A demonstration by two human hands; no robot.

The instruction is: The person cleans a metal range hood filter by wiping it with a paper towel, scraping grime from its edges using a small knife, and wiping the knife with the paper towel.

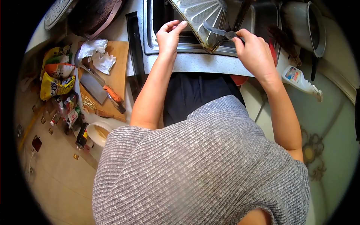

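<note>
My right hand (256,52) pinches the dark end of a curved grey tool (214,29), and its curved part lies over the metal panel (198,15). My left hand (168,37) is half curled at the panel's left edge; whether it grips there, I cannot tell. The panel is between both hands, slanted over the sink (183,49). Its upper part is cut off by the view. Its ribs spread like a fan, its border looks brownish, and the sink is shiny metal.
</note>
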